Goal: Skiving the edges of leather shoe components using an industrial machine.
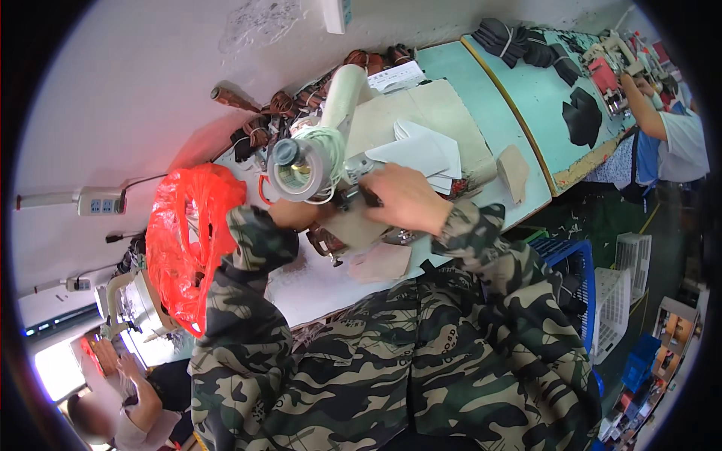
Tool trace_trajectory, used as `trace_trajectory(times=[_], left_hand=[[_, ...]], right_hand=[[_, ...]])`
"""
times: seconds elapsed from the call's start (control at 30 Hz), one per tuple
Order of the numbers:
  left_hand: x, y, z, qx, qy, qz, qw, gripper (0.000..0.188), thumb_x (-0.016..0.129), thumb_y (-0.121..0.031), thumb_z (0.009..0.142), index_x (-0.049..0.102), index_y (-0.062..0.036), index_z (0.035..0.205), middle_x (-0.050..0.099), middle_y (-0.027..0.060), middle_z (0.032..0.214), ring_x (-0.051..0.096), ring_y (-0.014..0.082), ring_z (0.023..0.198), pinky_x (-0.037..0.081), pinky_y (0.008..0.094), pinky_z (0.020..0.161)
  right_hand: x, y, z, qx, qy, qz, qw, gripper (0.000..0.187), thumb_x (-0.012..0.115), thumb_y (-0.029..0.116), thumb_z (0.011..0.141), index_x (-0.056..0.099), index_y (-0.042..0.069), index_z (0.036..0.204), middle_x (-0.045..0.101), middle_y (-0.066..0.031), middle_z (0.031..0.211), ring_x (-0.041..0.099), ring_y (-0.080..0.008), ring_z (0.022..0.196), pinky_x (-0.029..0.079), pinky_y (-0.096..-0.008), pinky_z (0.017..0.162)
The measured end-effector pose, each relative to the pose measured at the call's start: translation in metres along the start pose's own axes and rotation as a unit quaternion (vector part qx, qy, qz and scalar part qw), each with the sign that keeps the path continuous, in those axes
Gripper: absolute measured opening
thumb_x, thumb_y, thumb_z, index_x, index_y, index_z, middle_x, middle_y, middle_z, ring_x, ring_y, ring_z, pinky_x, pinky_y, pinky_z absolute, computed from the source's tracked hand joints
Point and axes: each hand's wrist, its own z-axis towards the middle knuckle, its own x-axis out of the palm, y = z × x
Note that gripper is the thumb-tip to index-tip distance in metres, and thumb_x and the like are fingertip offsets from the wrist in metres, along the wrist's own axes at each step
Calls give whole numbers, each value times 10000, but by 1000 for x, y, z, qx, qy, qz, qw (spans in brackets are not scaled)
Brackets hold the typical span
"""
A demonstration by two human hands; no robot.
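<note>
My right hand [410, 198] is closed at the front of a small bench machine [347, 197], its fingertips down beside a dark part. What it grips there is hidden by the fingers. From the other side my left hand [295, 215] reaches in at the machine. Its fingers disappear behind a clear round cup with a grey knob [297, 169], wrapped in pale cord [328, 146]. Just beyond my right hand lie several white sheet pieces [430, 146], overlapping. A beige flat piece [382, 261] rests on the table in front of the machine.
A red plastic bag [188, 233] stands at the left. Bundled dark and brown pieces [282, 105] line the wall. Another beige piece [513, 173] lies near the right table edge. A blue basket [579, 278] stands at the right; co-workers [681, 143] sit far right and lower left.
</note>
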Motion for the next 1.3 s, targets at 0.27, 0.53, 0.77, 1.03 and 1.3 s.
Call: trace_trajectory(times=[0.27, 0.53, 0.77, 1.03, 1.3], left_hand=[[165, 29, -35, 93, -318, 242, 912, 204, 605, -308, 905, 580, -137, 796, 553, 59, 567, 574, 273, 443, 438, 416, 426], [223, 47, -33, 19, -153, 240, 958, 280, 669, -353, 862, 600, -89, 923, 641, 99, 869, 666, 286, 599, 532, 418, 535], [223, 53, -19, 77, -145, 212, 963, 290, 688, -330, 856, 635, -116, 1045, 636, 86, 977, 666, 316, 663, 526, 428, 586], [221, 51, -26, 47, -211, 179, 960, 293, 684, -321, 844, 596, -94, 1008, 646, 126, 926, 673, 328, 723, 516, 462, 622], [217, 52, -41, 51, -169, 116, 977, 325, 700, -308, 828, 625, -129, 1089, 636, 110, 949, 656, 329, 722, 524, 442, 630]], right_hand=[[-53, 3, -37, 2, -233, 59, 971, 261, 708, 135, 787, 656, 68, 1033, 650, -108, 962, 621, -316, 934, 494, -460, 792], [-73, 18, -31, -57, -292, -42, 954, 436, 752, 194, 779, 600, 30, 1153, 599, -131, 1199, 546, -344, 1147, 403, -486, 984], [-123, 88, 60, -106, -64, 227, 966, 344, 693, 151, 879, 626, 7, 1184, 660, -193, 1102, 630, -332, 999, 481, -440, 824], [-63, -8, 4, -3, -137, -122, 983, 914, 853, 377, 682, 420, 35, 1410, 533, -178, 1322, 485, -367, 1261, 381, -492, 1013], [-45, -29, -19, 65, -147, -123, 979, 870, 839, 349, 711, 424, 24, 1404, 475, -199, 1389, 447, -397, 1284, 342, -508, 1060]])
